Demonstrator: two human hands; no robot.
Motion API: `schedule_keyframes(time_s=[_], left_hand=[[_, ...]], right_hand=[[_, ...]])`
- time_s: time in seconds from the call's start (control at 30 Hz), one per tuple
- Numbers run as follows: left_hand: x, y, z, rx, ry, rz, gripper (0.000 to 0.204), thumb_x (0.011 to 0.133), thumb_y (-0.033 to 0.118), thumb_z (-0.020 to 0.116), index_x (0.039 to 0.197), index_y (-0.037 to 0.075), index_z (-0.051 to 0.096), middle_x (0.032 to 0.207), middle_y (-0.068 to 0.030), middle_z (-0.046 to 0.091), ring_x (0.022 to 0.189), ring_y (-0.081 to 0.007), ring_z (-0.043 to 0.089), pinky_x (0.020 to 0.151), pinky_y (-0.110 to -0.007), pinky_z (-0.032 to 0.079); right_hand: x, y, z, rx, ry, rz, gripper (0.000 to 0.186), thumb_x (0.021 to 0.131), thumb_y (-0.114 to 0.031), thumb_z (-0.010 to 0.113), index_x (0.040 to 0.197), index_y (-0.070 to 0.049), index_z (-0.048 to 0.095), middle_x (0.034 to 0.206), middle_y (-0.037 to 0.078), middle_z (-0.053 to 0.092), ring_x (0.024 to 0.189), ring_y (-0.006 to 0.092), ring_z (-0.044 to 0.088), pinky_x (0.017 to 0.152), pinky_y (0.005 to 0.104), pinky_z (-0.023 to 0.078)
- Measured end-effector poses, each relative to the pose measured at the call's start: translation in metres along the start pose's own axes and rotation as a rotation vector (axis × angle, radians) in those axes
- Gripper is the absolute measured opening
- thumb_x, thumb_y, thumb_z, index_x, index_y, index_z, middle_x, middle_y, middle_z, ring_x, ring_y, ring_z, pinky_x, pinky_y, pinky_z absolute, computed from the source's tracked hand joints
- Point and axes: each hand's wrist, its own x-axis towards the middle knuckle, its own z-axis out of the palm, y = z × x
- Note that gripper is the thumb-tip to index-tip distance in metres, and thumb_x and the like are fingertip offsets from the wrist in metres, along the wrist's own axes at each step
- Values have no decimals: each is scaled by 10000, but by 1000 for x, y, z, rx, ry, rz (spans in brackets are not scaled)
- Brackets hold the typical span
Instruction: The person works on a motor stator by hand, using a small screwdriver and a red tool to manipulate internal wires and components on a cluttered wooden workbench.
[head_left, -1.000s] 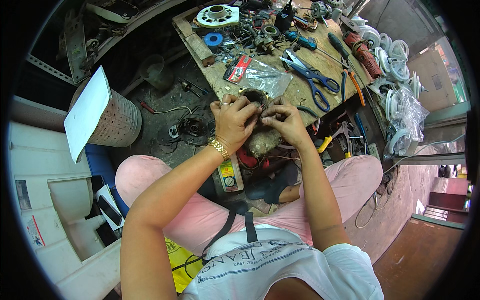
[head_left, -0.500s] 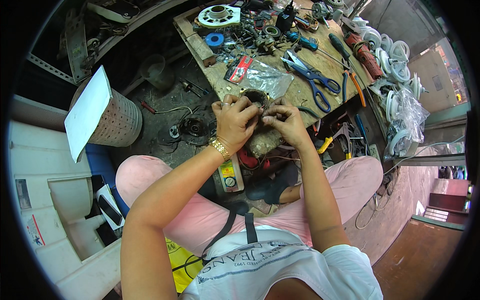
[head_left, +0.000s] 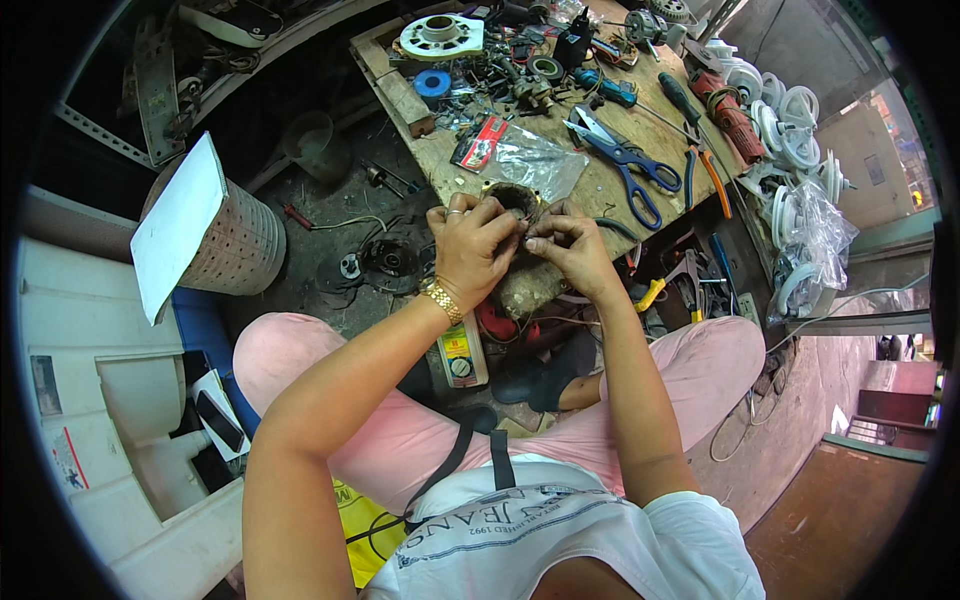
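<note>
The wooden bench [head_left: 437,155] spreads beyond the hands, ahead and to their right, crowded with tools and small parts along its far side. Well apart to the left of the hands, on the floor, a perforated pale bucket [head_left: 240,250] has a white board [head_left: 178,230] leaning against it. Well off to their right and ahead lies a red power tool [head_left: 732,120]; closer on that side rest scissors with dark blue handles [head_left: 645,165]. Below the hands, toward the person, is a yellow-faced box with a dial [head_left: 460,355]. A clear plastic bag [head_left: 545,160] lies just beyond them.

The left hand [head_left: 470,245] and right hand [head_left: 568,250] nearly meet, each with its fingers closed in a pinch; what sits between the fingertips is too small to tell. The dark ring-shaped part [head_left: 512,195] is right at the fingertips, its hollow showing just past them.

The step in hand looks like fine fingertip work at the ring's near edge. Judging by this, the next move calls for steady pinches and small, careful shifts, because the fingers hide the contact.
</note>
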Motion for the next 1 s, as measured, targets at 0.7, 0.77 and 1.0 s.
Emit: schedule_keyframes(time_s=[0.7,0.77,1.0], left_hand=[[1,8,-5,-56,-58,-135,253,765,159,738,1007,183,670,990,6,627,1010,-237,536,870,-468,303],[6,14,-7,-86,-47,-164,242,782,164,732,1017,198,678,966,20,632,1000,-233,540,869,-467,302],[10,8,-8,-32,-130,8,292,778,167,732,1054,252,693,1008,71,656,975,-210,550,867,-481,320]], right_hand=[[100,-95,-72,-376,393,-409,134,815,-49,738,937,6,747,859,122,744,724,211,697,695,330,549],[152,-82,-84,-606,373,-462,144,809,-61,726,940,-8,752,886,159,733,760,281,702,717,376,553],[243,-61,-53,-973,174,-256,182,825,-164,727,985,-87,766,949,169,728,891,358,696,799,458,548]])
